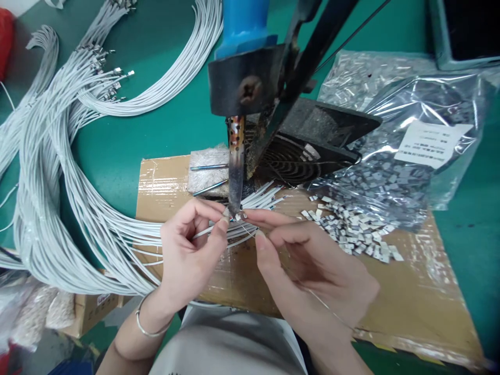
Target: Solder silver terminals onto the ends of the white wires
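Note:
My left hand (191, 245) pinches the end of a thin white wire (213, 229) between thumb and forefinger, right under the tip of a fixed soldering iron (235, 172). My right hand (312, 265) pinches a small metal piece (239, 216) at the same spot, and a fine strand of solder wire (324, 304) runs back across its palm. Both hands meet at the iron's tip above a taped cardboard sheet (410, 281). The iron hangs from a blue and black holder (244, 62).
Big bundles of white wires (58, 172) with metal ends loop over the green table on the left. A plastic bag (410, 135) spills small metal terminals (351, 229) at right. A black fan (308, 140) sits behind the iron. Small boxes (89, 307) stand at lower left.

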{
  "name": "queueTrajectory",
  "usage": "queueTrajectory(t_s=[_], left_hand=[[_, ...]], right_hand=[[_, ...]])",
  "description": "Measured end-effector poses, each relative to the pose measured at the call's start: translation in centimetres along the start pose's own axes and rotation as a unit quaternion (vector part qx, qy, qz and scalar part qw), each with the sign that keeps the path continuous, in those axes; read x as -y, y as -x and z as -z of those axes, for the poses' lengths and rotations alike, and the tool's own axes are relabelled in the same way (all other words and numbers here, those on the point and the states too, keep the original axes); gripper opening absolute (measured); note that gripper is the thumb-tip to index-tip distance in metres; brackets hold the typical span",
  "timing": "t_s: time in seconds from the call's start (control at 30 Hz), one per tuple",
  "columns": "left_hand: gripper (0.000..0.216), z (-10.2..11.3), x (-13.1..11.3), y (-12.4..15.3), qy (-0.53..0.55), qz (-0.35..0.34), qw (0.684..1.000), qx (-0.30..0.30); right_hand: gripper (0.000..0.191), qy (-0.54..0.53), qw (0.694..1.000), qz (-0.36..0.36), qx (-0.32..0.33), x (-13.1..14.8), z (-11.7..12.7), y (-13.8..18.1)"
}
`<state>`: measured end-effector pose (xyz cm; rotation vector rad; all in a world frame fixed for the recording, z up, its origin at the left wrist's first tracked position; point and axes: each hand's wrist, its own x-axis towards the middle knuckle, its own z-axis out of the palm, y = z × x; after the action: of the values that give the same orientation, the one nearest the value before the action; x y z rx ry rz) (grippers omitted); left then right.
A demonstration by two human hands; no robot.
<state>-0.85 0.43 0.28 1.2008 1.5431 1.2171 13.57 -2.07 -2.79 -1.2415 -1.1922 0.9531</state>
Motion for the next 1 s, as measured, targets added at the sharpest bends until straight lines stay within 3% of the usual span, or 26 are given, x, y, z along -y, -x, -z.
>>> queueTrajectory(t_s=[1.0], left_hand=[[0.016, 0.16, 0.24, -0.1, 0.003, -0.006, 1.0, 0.007]], right_hand=[[0.022, -0.021, 1.0, 0.001, 0.015, -0.46, 0.07, 0.04]])
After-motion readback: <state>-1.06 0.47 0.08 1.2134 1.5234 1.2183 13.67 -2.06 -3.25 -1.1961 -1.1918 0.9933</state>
